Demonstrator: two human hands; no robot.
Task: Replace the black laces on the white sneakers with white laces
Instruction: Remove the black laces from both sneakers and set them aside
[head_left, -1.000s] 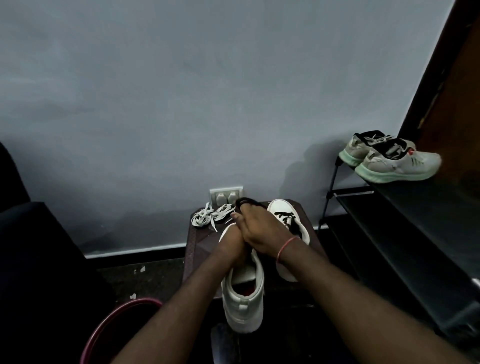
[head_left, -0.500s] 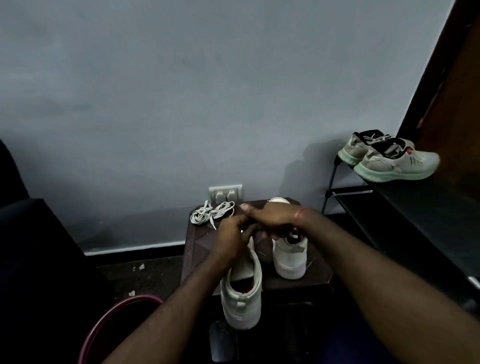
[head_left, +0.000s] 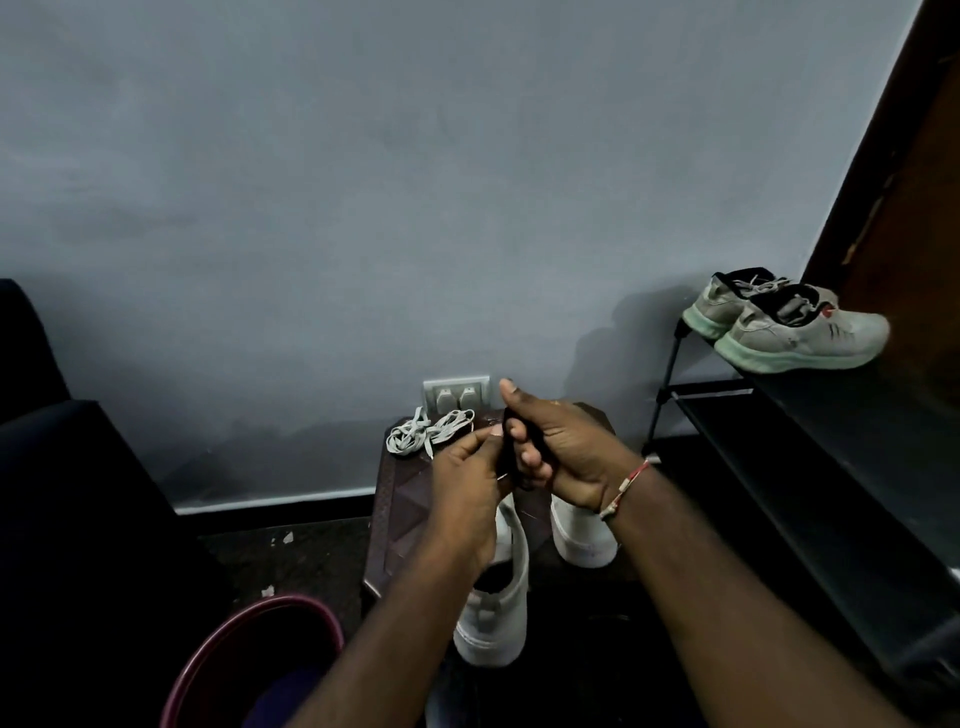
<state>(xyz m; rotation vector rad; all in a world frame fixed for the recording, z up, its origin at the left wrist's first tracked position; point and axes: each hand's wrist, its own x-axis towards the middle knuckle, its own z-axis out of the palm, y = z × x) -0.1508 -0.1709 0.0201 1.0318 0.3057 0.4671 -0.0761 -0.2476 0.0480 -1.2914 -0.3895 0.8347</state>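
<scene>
While your right hand (head_left: 569, 452) curls round black lace (head_left: 511, 454), left hand (head_left: 467, 486) pinches it lower; guessing you're bundling it off sneakers (head_left: 493, 629).

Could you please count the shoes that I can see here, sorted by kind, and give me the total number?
White sneakers, on the small table: 2
Grey running shoes with green soles, on the black rack: 2
Total: 4 shoes
</scene>
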